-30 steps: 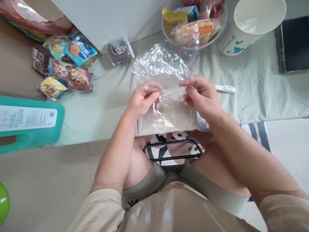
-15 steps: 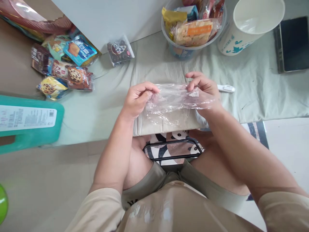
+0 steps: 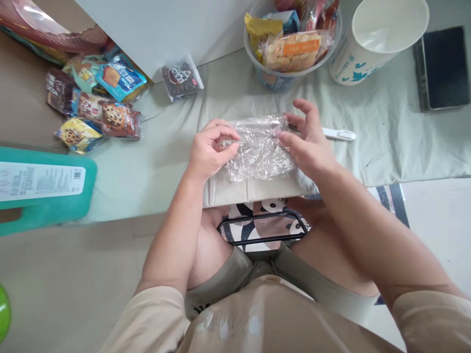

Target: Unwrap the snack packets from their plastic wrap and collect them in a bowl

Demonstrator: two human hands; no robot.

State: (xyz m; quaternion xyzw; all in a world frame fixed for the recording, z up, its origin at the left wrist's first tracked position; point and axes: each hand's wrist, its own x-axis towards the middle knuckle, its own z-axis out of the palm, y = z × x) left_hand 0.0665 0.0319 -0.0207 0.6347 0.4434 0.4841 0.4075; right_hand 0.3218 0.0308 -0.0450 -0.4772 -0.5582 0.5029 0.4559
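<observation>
A crinkled clear plastic bag (image 3: 259,152) lies spread out near the front edge of the cloth-covered table. Curled around its left edge, my left hand (image 3: 211,149) has thumb and forefinger on the film, with a small gap between their tips. My right hand (image 3: 309,139) rests at the bag's right edge; its fingers are spread and the fingertips touch the plastic. Beyond the right hand, a white pen-like tool (image 3: 340,134) lies partly hidden behind the fingers. Under the right wrist another piece of clear plastic (image 3: 307,182) shows in part.
Behind stand a clear tub (image 3: 281,81) of wrapped snacks and a white paper cup (image 3: 362,63). A dark phone-like device (image 3: 445,68) lies at right. One snack packet (image 3: 182,80) sits alone; several others (image 3: 119,117) lie at left, near a green jug (image 3: 83,189).
The plastic bag has come down flat onto the table and lies more spread out. My right hand has come out from behind the film, its fingers now spread at the edge.
</observation>
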